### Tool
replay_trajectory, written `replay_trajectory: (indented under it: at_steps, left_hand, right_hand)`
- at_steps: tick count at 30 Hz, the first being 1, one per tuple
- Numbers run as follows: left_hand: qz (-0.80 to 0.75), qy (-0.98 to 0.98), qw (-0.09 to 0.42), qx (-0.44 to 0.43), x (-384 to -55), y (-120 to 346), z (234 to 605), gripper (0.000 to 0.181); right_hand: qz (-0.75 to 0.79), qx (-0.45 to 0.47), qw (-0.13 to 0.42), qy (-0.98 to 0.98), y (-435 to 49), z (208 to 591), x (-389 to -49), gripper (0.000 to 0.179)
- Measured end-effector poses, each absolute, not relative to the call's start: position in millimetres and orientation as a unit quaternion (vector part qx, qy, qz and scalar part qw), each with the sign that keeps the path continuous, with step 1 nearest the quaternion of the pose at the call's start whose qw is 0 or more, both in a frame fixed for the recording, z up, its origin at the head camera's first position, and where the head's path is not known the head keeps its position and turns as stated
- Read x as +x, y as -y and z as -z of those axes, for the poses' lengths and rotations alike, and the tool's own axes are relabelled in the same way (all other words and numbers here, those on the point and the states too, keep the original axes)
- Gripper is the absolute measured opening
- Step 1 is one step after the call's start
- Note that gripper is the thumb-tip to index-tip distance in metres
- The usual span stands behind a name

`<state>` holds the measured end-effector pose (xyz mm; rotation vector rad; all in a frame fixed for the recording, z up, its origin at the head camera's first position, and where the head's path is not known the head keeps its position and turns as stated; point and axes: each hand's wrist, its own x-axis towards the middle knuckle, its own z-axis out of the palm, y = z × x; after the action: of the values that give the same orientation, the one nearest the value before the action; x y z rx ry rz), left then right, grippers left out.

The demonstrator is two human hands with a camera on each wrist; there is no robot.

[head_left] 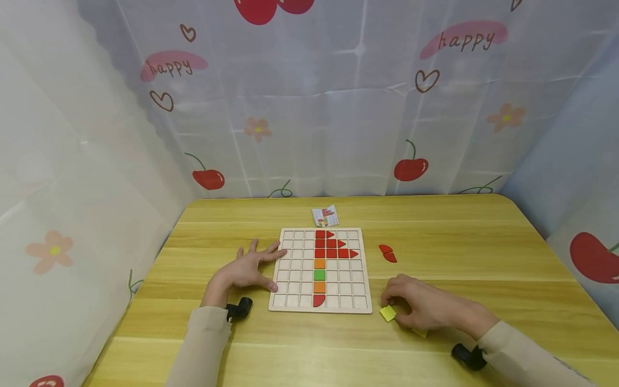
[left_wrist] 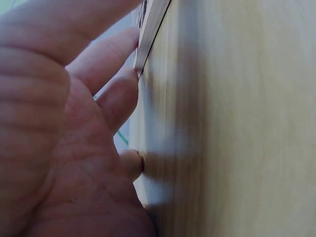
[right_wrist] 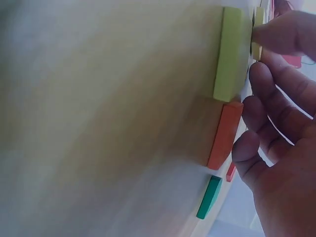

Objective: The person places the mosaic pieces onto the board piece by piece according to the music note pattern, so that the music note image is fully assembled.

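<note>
A white gridded board [head_left: 296, 302] lies on the table, with red, orange and green tiles set in some cells. My left hand [head_left: 247, 269] spreads its fingers along the board's left edge, thumb and fingertips on the rim. In the left wrist view the fingertips meet the board's side [left_wrist: 152, 37]. Right of the board, my right hand [head_left: 425, 303] pinches a yellow square tile [head_left: 387, 313] between thumb and fingers, low over the table. Another yellow tile [right_wrist: 228, 54] lies beneath this hand, beside an orange tile [right_wrist: 225, 136] and a green tile [right_wrist: 209, 197].
Behind the board lies a small printed card [head_left: 325, 216] with a coloured grid pattern. Two red rounded pieces [head_left: 388, 253] rest on the wooden table [head_left: 435, 226] to the board's right. A printed curtain [head_left: 329, 145] hangs behind the table.
</note>
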<state>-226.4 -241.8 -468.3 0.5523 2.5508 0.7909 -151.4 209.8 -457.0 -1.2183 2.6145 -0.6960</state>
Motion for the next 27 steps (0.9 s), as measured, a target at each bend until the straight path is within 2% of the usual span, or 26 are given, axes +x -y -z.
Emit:
replay_trajectory:
  at_steps: [13,20,27]
  left_hand:
    - [-0.284,-0.916,0.202,0.199,-225,242,465,0.096]
    - [-0.294,-0.913,0.203,0.195,-225,242,465,0.096]
    - [-0.292,-0.914,0.206,0.193,-224,241,465,0.095]
  right_hand:
    - [0.235,-0.415,0.067,-0.876,-190,447,-166,0.023]
    - [0.229,-0.385,0.084,-0.89,-169,441,-175,0.019]
    - [0.249,-0.367,0.077,-0.893,-150,441,-178,0.019]
